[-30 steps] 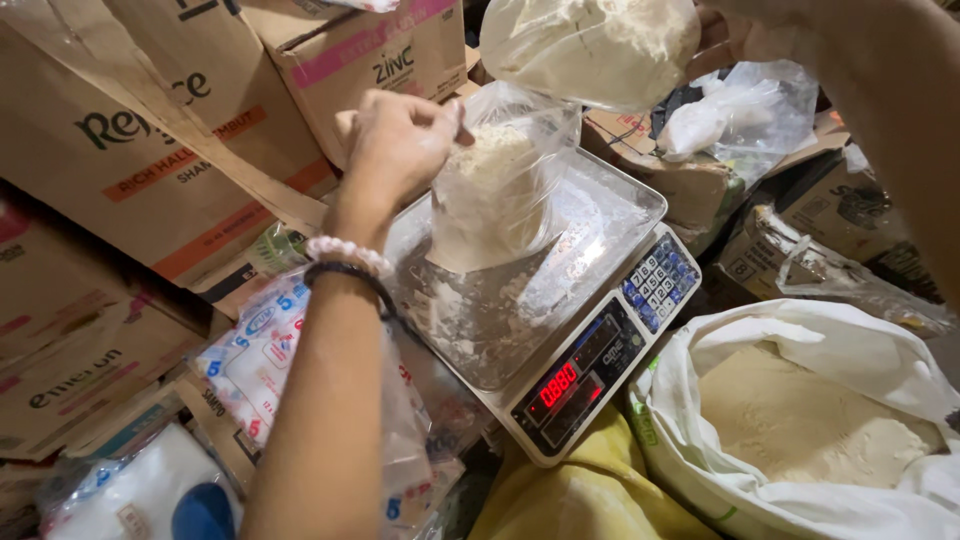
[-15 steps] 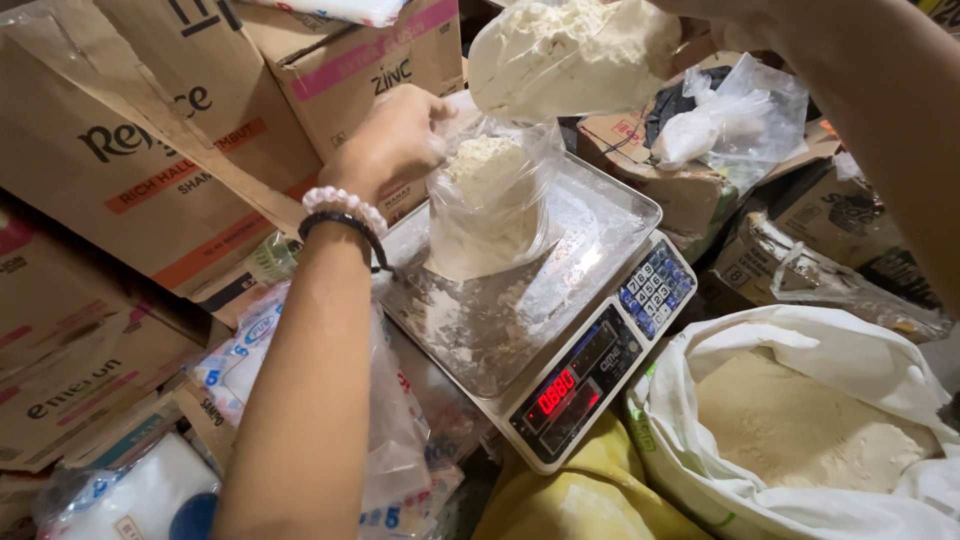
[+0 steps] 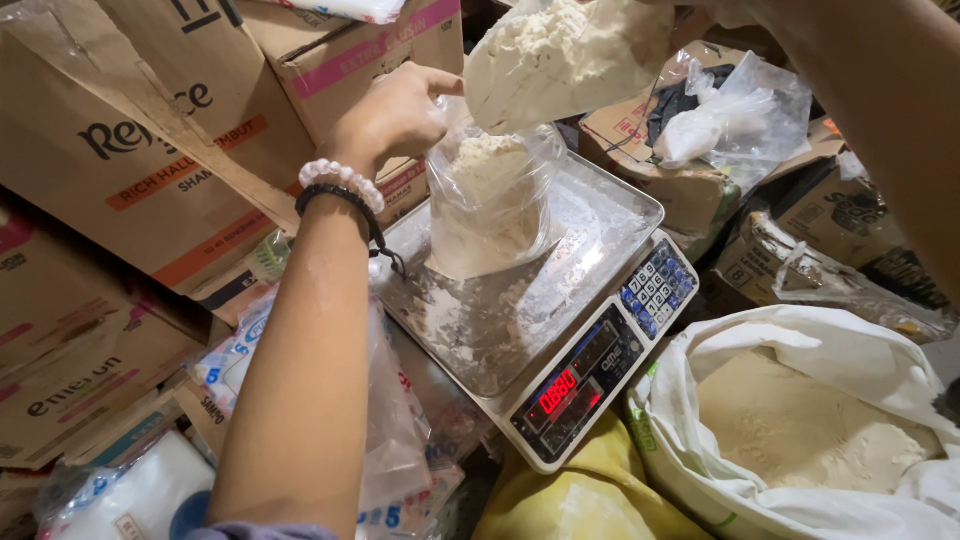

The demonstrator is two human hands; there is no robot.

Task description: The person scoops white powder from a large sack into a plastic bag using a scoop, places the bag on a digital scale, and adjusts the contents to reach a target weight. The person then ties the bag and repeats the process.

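A clear plastic bag, partly filled with white flour, stands on the steel pan of a digital scale. My left hand, with a bead bracelet and a dark band at the wrist, pinches that bag's rim at its left side and holds it open. Above it, a second, fuller bag of flour is tilted with its mouth over the open bag. My right hand grips the fuller bag at the frame's top edge and is mostly out of view.
A large white sack of flour lies open at the lower right. Cardboard boxes are stacked on the left and behind. Packets in plastic lie under my left arm. A knotted white bag sits on boxes to the right.
The upper flour bag has come lower and tilted closer to the open bag. My left hand has shifted slightly up and left, still on the rim. The flour mound in the lower bag looks higher.
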